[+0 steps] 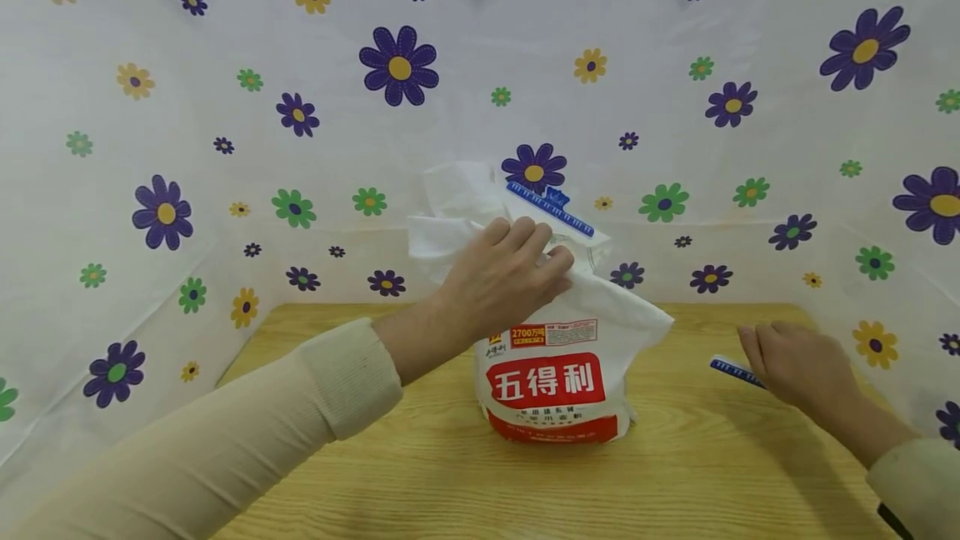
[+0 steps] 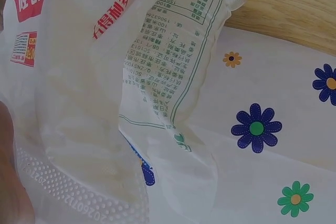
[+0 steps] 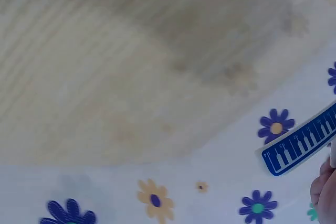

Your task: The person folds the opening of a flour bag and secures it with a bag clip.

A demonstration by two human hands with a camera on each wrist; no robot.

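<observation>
A white flour bag (image 1: 573, 307) with red labels stands on the table in the head view. My left hand (image 1: 510, 273) grips its gathered top from the front, fingers curled over the folds. Just beyond those knuckles, a blue sealing clip (image 1: 551, 208) with a piano-key pattern slants across the bag's upper edge. Off to the right, my right hand (image 1: 802, 361) holds a second, similar blue clip (image 1: 735, 372), apart from the bag. The right wrist view shows this clip's piano-key face close up. In the left wrist view, green printing covers another side of the bag (image 2: 168, 51).
The wood-grain table (image 1: 360, 473) spreads around the bag. A white cloth (image 1: 465, 32) with purple, yellow and green flowers rises behind it and along both sides. Wood surface lies between the bag and my right hand.
</observation>
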